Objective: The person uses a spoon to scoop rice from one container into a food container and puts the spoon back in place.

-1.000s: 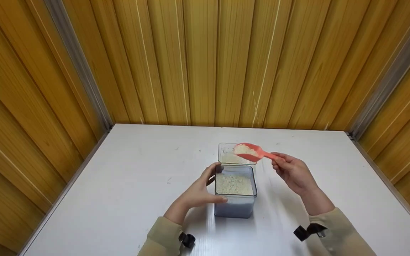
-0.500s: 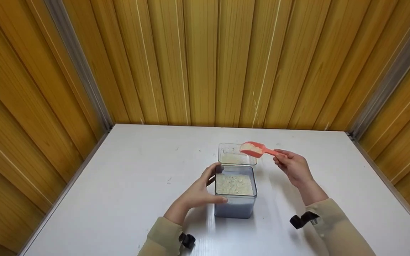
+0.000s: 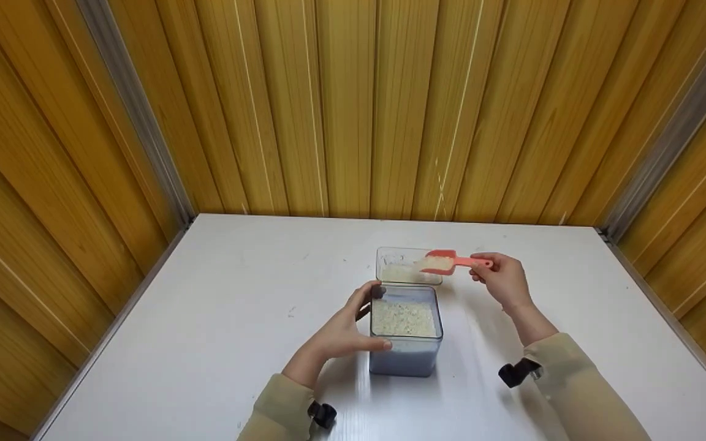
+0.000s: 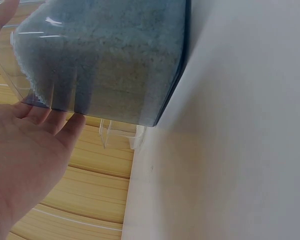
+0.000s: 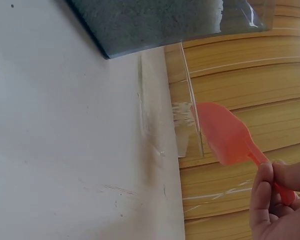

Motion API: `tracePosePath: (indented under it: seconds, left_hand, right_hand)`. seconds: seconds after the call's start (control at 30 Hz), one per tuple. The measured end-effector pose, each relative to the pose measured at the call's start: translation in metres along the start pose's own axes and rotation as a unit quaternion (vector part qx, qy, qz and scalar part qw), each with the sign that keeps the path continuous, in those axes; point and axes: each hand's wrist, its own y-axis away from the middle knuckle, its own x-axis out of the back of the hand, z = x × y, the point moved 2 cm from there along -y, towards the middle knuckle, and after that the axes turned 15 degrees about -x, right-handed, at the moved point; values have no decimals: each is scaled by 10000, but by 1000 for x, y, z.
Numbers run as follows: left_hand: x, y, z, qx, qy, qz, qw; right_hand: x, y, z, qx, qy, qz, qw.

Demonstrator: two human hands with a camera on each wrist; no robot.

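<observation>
My left hand (image 3: 342, 334) grips a bluish see-through square container (image 3: 404, 360), thumb at its near side and fingers at the far left. Pale rice-like grain (image 3: 403, 320) fills much of it. The right hand (image 3: 506, 283) pinches the handle of a red scoop (image 3: 442, 253). In the head view the scoop is tilted left over the right part of a shallow clear tray (image 3: 378, 266), just behind the container. Grain runs off its lip; in the right wrist view falling grain (image 5: 181, 115) shows behind the tray's clear wall. Some pale grain lies in the tray.
A white table (image 3: 236, 318) carries everything. Wood-patterned panels (image 3: 341, 110) stand along the back and both sides, with grey metal posts (image 3: 138, 110) at the corners. Each sleeve bears a black wrist camera (image 3: 322, 414).
The right hand has carried the scoop slightly right and then tipped it, so grain now spills into the tray. The left hand and the container have stayed put.
</observation>
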Motion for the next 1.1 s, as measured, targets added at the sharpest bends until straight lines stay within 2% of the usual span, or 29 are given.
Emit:
tracePosePath:
  seconds: [0.17, 0.4, 0.63, 0.87, 1.1]
  left_hand:
    - [0, 0, 0, 51, 5, -5, 10000]
    - [-1, 0, 2, 5, 9, 12, 10000]
    - [-1, 0, 2, -19, -21, -12, 10000]
    - [0, 0, 1, -60, -20, 2, 10000]
    - [0, 1, 1, -83, -9, -23, 10000]
  right_hand:
    - [-2, 3, -8, 378, 600, 357, 9968]
    - [-5, 9, -15, 1106, 1234, 663, 9839]
    - [-6, 18, -21, 1369, 1534, 745, 9758]
    - [-3, 19, -17, 1373, 1342, 805, 9781]
    - [2, 23, -8, 1159, 556, 839, 9881]
